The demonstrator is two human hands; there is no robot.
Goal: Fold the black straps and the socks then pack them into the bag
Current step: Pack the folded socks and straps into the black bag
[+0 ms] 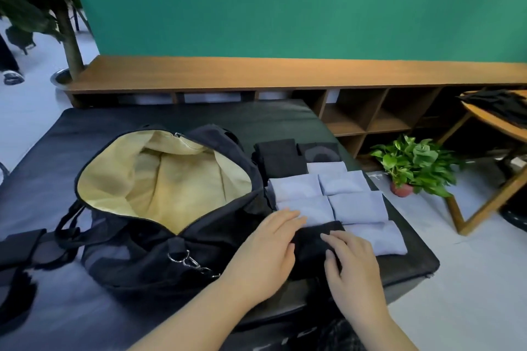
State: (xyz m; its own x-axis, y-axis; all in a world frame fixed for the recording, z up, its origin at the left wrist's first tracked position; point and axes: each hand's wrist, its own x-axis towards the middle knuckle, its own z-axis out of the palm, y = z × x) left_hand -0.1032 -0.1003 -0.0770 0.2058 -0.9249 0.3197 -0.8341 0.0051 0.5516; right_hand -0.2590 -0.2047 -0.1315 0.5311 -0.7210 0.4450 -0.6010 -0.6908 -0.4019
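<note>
- I am watching both bare hands working at the near right of the dark padded table top (pixel 85 151), just right of the bag.
- The left hand (pixel 265 251) is lying flat, fingers straight and close together, pressing on the left edge of a black folded fabric piece (pixel 313 242); its fingertips are reaching onto the nearest pale lavender folded sock (pixel 310 209).
- The right hand (pixel 350 268) is resting on the same black piece, fingers slightly bent and spread, pressing down; I am not seeing a pinch, and its thumb is lying against the near edge.
- The black duffel bag with pale yellow lining (pixel 171 185) is sitting left of the hands, unzipped and gaping wide; the lining is showing with nothing visible inside.
- A silver metal clasp (pixel 189 261) is hanging on the bag's near side.
- Five more lavender folded socks are lying in rows to the right and far side of the black piece, touching one another, among them one at the near right edge (pixel 382 236).
- Two black folded pieces (pixel 281 155) are lying at the far end of the rows, beside the bag.
- A black strap with a padded section (pixel 20 248) is trailing from the bag to the near left.
- A small potted green plant (pixel 413 165) is standing on the floor to the right, and a low wooden shelf (pixel 285 71) is running along the green wall.
</note>
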